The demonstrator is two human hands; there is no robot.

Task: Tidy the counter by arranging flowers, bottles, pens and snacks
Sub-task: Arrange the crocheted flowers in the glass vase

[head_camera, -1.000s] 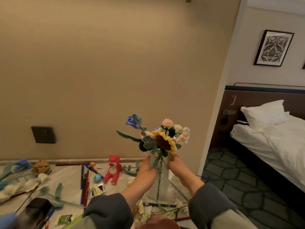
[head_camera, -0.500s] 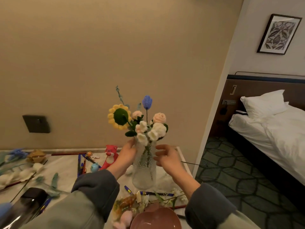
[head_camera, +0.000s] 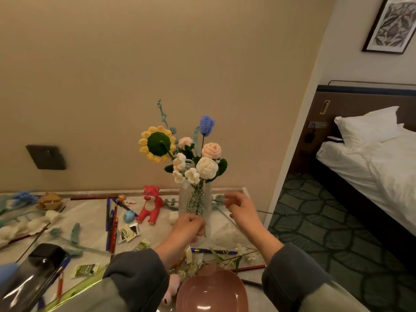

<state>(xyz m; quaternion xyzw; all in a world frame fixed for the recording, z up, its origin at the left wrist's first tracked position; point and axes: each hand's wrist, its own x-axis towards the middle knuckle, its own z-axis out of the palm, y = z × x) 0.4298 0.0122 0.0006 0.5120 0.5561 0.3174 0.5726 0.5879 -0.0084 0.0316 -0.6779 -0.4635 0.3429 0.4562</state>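
Vase [head_camera: 195, 202] — one, upright; left hand [head_camera: 188, 227] curled beside, right hand [head_camera: 240, 209] spread.

Crochet flowers [head_camera: 186, 158] upright in textured glass vase [head_camera: 195, 202] on counter [head_camera: 90, 212].

No lettering is legible; the green snack packets [head_camera: 85, 269] near the pens [head_camera: 111, 228] carry only blurred print.

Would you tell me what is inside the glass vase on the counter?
The glass vase holds a crocheted bouquet: a sunflower, a blue tulip, and pink and white roses. Dark stems show through the glass. The left hand covers its base.
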